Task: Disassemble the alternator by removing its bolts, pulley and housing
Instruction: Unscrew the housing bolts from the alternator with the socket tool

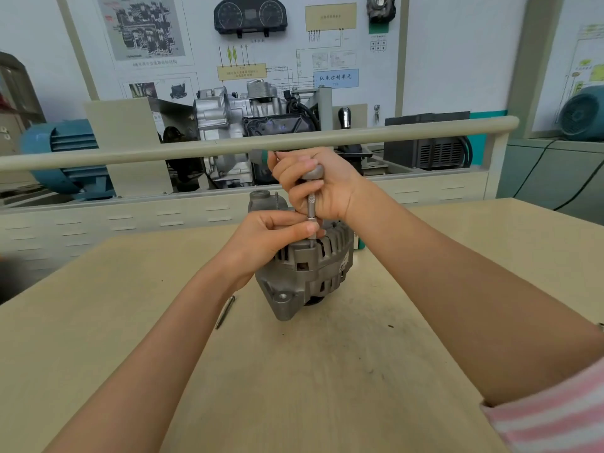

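On table (359,371): alternator (307,269), driver (312,207) vertical, tip apparently down; both hands' fingers pinching driver.

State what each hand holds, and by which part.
Right hand holds the driver by its top knob; left hand pinches its shaft just above the alternator.

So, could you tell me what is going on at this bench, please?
A person is taking apart an alternator standing on the table. The right hand grips a metal driver held upright on the alternator's top, and the left hand pinches its shaft low down. A slim metal tool lies beside the left forearm.
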The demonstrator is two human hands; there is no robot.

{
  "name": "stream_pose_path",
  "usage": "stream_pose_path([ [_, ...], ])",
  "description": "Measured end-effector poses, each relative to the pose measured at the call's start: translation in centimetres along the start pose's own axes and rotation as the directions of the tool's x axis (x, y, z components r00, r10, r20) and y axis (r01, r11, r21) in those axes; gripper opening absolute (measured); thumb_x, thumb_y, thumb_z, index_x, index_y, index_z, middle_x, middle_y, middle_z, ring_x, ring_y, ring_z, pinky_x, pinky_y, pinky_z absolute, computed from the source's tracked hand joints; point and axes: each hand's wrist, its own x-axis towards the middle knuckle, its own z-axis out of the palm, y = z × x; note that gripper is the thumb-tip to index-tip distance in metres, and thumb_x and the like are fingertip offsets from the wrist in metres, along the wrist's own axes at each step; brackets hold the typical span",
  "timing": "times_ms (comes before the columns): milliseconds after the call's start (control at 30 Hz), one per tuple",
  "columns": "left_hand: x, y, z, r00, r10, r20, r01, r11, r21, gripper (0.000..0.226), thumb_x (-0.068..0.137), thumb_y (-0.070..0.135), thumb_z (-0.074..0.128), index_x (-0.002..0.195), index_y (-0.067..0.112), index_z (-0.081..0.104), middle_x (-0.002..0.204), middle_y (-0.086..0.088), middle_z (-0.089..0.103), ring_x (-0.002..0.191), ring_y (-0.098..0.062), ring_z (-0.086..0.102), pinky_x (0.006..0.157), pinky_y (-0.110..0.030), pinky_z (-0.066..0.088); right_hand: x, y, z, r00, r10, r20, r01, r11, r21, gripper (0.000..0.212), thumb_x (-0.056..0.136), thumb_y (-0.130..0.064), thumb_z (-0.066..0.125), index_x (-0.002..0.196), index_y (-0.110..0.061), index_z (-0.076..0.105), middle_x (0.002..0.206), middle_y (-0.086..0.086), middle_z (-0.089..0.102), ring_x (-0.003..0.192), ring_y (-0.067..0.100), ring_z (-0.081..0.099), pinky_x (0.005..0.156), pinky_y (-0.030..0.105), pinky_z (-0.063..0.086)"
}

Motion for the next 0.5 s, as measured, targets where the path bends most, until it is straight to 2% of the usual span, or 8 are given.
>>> stream_pose_path([
  [67,0.0,0.1,0.0,1.000,-0.007,-0.002,0.007,1.000,-0.016,0.015,0.069,0.029,0.070,0.081,0.025,0.078,0.090,0.003,0.076,0.088,-0.006,0.071,0.071,-0.011,0.051,-0.1,0.7,1.0,0.956,-0.209,-0.206,0.198,0.978,-0.073,0.024,0.096,-0.005,0.028,0.082,-0.009,0.047,0.039,-0.008,0.040,0.029,0.001,0.039,0.030,0.010,0.020],
  [100,-0.1,0.1,0.0,1.000,-0.008,-0.002,0.008,1.000,-0.022,0.017,0.069,0.029,0.070,0.083,0.025,0.078,0.090,0.003,0.076,0.088,-0.007,0.071,0.071,-0.012,0.051,0.0,1.1,1.5,0.887,-0.335,-0.317,0.312,0.942,-0.122,0.023,0.094,-0.002,0.027,0.084,-0.011,0.046,0.037,-0.008,0.040,0.028,0.002,0.039,0.031,0.012,0.021],
  [133,-0.1,0.1,0.0,1.000,-0.009,-0.003,0.009,1.000,-0.021,0.019,0.068,0.029,0.070,0.085,0.023,0.077,0.089,0.003,0.076,0.087,-0.007,0.071,0.071,-0.013,0.052,0.2,1.6,1.9,0.781,-0.467,-0.414,0.431,0.883,-0.184,0.023,0.092,-0.001,0.026,0.092,-0.012,0.046,0.038,-0.006,0.043,0.027,0.003,0.039,0.031,0.012,0.022],
  [200,-0.1,0.0,0.0,1.000,-0.022,-0.020,0.022,1.000,0.000,0.017,0.071,0.026,0.070,0.086,0.021,0.076,0.086,0.004,0.076,0.084,-0.008,0.072,0.070,-0.014,0.052,0.7,2.4,2.4,0.549,-0.641,-0.536,0.599,0.749,-0.281,0.030,0.094,0.000,0.026,0.114,-0.016,0.040,0.055,0.001,0.051,0.025,0.003,0.041,0.031,0.011,0.025],
  [267,-0.1,-0.1,-0.1,0.999,-0.025,-0.036,0.025,0.999,0.021,0.009,0.079,0.017,0.069,0.083,0.022,0.076,0.083,0.005,0.076,0.081,-0.008,0.071,0.069,-0.015,0.053,1.2,2.7,2.6,0.455,-0.682,-0.572,0.653,0.693,-0.306,0.036,0.097,-0.001,0.027,0.128,-0.016,0.037,0.069,0.003,0.049,0.024,0.002,0.042,0.029,0.010,0.025],
  [367,0.0,-0.1,-0.2,0.999,-0.034,-0.037,0.035,0.999,0.030,0.011,0.081,0.016,0.069,0.087,0.021,0.076,0.087,0.004,0.076,0.085,-0.010,0.072,0.073,-0.016,0.054,1.3,2.4,2.5,0.500,-0.638,-0.585,0.592,0.745,-0.307,0.043,0.096,-0.002,0.025,0.136,-0.009,0.039,0.066,0.003,0.049,0.024,0.003,0.040,0.030,0.010,0.024],
  [433,-0.1,0.1,-0.2,0.999,-0.034,-0.016,0.034,0.999,0.008,0.017,0.071,0.026,0.072,0.087,0.024,0.077,0.090,0.003,0.076,0.088,-0.009,0.071,0.074,-0.016,0.053,1.2,2.1,2.5,0.594,-0.591,-0.546,0.530,0.798,-0.287,0.035,0.091,0.000,0.023,0.113,-0.015,0.045,0.048,0.000,0.047,0.025,0.004,0.038,0.033,0.011,0.022],
  [500,-0.1,0.3,-0.2,0.999,-0.029,0.019,0.029,1.000,-0.012,0.021,0.064,0.033,0.071,0.083,0.027,0.078,0.091,0.004,0.076,0.088,-0.007,0.071,0.072,-0.013,0.051,1.0,1.9,2.4,0.663,-0.559,-0.498,0.480,0.828,-0.290,0.025,0.088,0.000,0.021,0.086,-0.012,0.043,0.031,-0.005,0.041,0.025,0.004,0.037,0.033,0.013,0.020],
])
